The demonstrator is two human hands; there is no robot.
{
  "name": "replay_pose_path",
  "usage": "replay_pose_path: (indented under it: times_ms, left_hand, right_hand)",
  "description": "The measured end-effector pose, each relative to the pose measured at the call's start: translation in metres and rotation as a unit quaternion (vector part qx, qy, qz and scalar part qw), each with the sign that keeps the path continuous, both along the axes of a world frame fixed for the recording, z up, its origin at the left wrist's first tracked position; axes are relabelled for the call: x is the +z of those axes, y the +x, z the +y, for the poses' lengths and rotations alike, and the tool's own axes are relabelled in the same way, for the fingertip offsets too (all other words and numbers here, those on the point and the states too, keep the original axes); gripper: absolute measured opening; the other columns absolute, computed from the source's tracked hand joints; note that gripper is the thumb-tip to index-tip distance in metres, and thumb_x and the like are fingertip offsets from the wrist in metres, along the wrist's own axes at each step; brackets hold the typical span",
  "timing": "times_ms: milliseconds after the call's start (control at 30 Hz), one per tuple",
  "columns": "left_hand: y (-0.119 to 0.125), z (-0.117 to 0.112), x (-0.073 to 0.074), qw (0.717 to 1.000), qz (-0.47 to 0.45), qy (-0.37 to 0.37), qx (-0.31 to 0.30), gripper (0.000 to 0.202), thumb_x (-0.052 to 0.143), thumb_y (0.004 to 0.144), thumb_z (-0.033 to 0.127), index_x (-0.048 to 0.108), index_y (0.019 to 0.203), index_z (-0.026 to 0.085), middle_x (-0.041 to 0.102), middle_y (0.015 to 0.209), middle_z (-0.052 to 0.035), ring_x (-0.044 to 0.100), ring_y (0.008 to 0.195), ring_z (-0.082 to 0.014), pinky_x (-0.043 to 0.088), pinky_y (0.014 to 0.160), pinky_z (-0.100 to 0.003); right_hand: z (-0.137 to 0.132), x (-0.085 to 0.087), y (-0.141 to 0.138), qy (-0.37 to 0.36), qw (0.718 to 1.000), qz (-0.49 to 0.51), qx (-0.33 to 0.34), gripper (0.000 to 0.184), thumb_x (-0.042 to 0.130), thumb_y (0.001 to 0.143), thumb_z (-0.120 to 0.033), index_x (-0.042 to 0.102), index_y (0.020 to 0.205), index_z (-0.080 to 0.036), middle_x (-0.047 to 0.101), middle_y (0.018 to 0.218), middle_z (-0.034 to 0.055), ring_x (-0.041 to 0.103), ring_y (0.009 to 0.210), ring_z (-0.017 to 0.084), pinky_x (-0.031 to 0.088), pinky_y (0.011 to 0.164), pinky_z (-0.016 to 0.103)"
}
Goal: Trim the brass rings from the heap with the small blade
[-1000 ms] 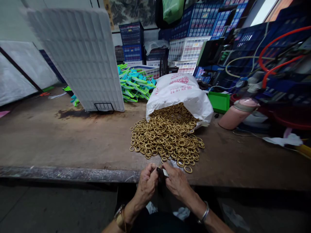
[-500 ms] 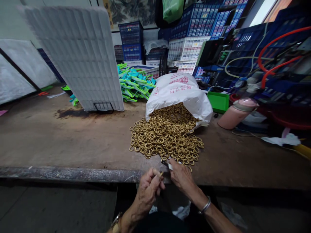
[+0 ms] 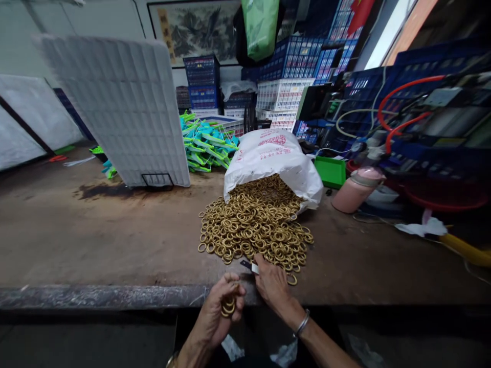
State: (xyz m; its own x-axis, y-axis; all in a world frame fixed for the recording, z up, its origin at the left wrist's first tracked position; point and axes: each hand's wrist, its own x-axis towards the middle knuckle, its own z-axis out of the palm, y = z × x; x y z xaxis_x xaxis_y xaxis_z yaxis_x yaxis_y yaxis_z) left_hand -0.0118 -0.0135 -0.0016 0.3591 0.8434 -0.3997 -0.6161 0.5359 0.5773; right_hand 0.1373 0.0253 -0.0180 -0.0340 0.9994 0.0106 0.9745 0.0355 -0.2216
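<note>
As the left hand (image 3: 215,313) curls round a small bunch of brass-coloured round rings (image 3: 227,308) just on the near side of the table edge, the right hand (image 3: 273,287), a silver-coloured bangle (image 3: 302,324) on its wrist, pinches a small flat tool (image 3: 246,265) with a dark narrow end and a whitish part, the dark end pointing over to the left hand's side. Both hands are closed on what they hold, well apart from each other. One brass-coloured loose ring (image 3: 294,282) lies on the worn brown tabletop (image 3: 115,245) just right of the right hand. Directly beyond the hands spreads a wide heap of similar rings (image 3: 255,225); the right fingertips overlap its near border, though whether they touch it I cannot tell. Behind the heap, a white sack (image 3: 272,153) with red print lies with its mouth towards the hands, rings inside. Farther off to the right of the hands stand a pink cylindrical bottle (image 3: 353,194) and a bright green rectangular tray (image 3: 330,171); to their left, a pale ribbed upright panel (image 3: 126,112) partly hides tangled teal and lime-green pieces (image 3: 210,143). Farthest beyond the hands rise stacked blue and white slatted crates (image 3: 284,94).
</note>
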Motion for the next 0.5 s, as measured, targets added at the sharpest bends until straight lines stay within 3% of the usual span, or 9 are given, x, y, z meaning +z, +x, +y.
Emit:
replay_pose_path:
  times_ms: [133, 233, 300, 367, 500]
  left_hand:
    - [0.001, 0.003, -0.009, 0.999, -0.009, -0.04, 0.006, 0.022, 0.064, 0.067, 0.032, 0.054, 0.073, 0.014, 0.059, 0.07, -0.0027, 0.054, 0.055, -0.0087, 0.03, 0.038, -0.015]
    - [0.005, 0.008, -0.013, 0.998, 0.014, -0.046, 0.03, 0.023, 0.067, 0.066, 0.032, 0.053, 0.068, 0.014, 0.058, 0.069, -0.0022, 0.054, 0.055, -0.0087, 0.032, 0.038, -0.015]
    - [0.01, 0.013, -0.012, 0.999, 0.029, -0.029, 0.034, 0.024, 0.068, 0.065, 0.031, 0.051, 0.068, 0.014, 0.057, 0.067, -0.0008, 0.052, 0.053, -0.0079, 0.032, 0.038, -0.014]
    - [0.015, 0.016, -0.008, 0.999, 0.044, 0.003, 0.033, 0.025, 0.067, 0.065, 0.033, 0.052, 0.073, 0.015, 0.055, 0.065, 0.0005, 0.051, 0.052, -0.0072, 0.032, 0.038, -0.014]
    - [0.025, 0.019, -0.003, 0.993, 0.085, 0.068, 0.034, 0.032, 0.065, 0.066, 0.039, 0.053, 0.085, 0.016, 0.051, 0.061, 0.0032, 0.044, 0.045, -0.0056, 0.028, 0.035, -0.014]
  right_hand:
    - [0.003, -0.006, 0.006, 0.006, 0.997, 0.072, 0.007, 0.027, 0.039, 0.067, -0.002, 0.048, 0.086, -0.019, 0.061, 0.069, 0.0017, 0.055, 0.061, 0.014, 0.024, 0.053, 0.024]
    - [0.005, -0.003, 0.011, 0.025, 0.972, 0.235, 0.021, 0.013, 0.036, 0.075, -0.012, 0.047, 0.075, -0.019, 0.055, 0.064, -0.0003, 0.051, 0.06, 0.012, 0.03, 0.056, 0.022]
    - [0.005, 0.004, 0.011, 0.008, 0.924, 0.382, 0.015, 0.017, 0.036, 0.081, -0.029, 0.044, 0.069, -0.02, 0.048, 0.058, -0.0029, 0.045, 0.053, 0.01, 0.032, 0.053, 0.021]
    - [0.001, 0.013, 0.009, -0.048, 0.853, 0.52, -0.004, 0.026, 0.037, 0.08, -0.043, 0.041, 0.068, -0.02, 0.039, 0.051, -0.0067, 0.036, 0.043, 0.007, 0.029, 0.044, 0.019]
    - [-0.01, 0.025, 0.001, -0.165, 0.715, 0.678, -0.026, 0.031, 0.046, 0.075, -0.051, 0.037, 0.073, -0.022, 0.031, 0.048, -0.0115, 0.018, 0.034, 0.003, 0.016, 0.034, 0.016]
